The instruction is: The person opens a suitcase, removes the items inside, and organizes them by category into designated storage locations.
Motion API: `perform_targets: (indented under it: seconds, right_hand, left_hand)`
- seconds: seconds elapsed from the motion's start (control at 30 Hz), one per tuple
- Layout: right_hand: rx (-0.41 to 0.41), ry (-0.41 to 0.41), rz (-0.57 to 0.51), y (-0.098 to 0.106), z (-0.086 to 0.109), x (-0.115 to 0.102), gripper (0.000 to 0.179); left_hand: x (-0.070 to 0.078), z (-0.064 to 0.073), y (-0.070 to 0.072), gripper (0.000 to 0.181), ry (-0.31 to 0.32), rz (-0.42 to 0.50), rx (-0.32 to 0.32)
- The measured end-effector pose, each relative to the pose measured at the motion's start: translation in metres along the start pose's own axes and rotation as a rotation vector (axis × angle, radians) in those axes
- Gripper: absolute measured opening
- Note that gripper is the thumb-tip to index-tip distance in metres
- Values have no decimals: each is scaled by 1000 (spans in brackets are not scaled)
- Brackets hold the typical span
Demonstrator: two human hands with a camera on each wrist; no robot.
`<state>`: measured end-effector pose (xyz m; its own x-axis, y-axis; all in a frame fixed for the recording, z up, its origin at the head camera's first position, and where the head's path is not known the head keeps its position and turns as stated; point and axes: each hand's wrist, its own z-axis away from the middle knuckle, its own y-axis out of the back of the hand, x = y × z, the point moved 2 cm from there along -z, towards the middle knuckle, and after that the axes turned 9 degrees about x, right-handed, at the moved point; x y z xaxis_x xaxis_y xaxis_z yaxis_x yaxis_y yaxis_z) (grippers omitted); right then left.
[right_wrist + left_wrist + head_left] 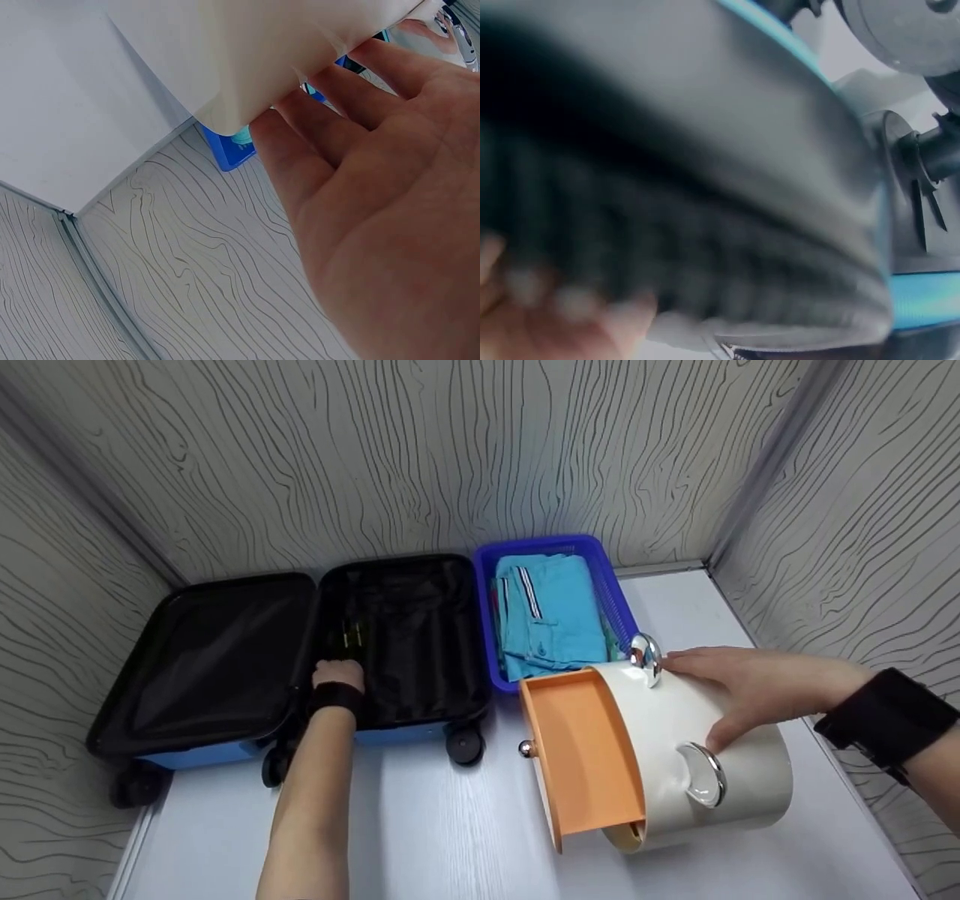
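My left hand [339,673] reaches into the right half of an open black-lined suitcase [420,641], by its inner left edge. Just beyond it lies a dark item with yellow marks [352,634], too dim to name. In the left wrist view the fingertips [577,304] are blurred against dark ribbed material; whether they grip anything is unclear. My right hand [757,690] rests with spread fingers on a white rounded cabinet [675,727] with silver-trimmed parts. Its orange drawer [585,750] stands pulled out to the left, with a round silver knob [527,748].
A blue plastic basket [616,604] with a folded turquoise garment [562,607] stands behind the cabinet. The suitcase's other half [217,652] lies open at the left, black wheels [465,745] facing me. Patterned walls [420,457] enclose the white table [450,832].
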<state>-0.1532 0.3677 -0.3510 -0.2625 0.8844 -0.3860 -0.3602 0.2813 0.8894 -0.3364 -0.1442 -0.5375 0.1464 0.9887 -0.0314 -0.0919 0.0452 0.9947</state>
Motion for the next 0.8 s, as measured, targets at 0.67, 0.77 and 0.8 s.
perform_targets:
  seconds: [0.67,0.77,0.8]
  right_hand:
    - [-18,-1,-9,-1,-2,2,116]
    - [-13,6,-7,-2,-2,2,115]
    - [-12,7,-7,-2,-2,2,115]
  left_hand:
    - [57,14,68,70,-187,545,298]
    - [88,31,89,75,-266,611,308]
    - [99,39,97,77,-293,626,315]
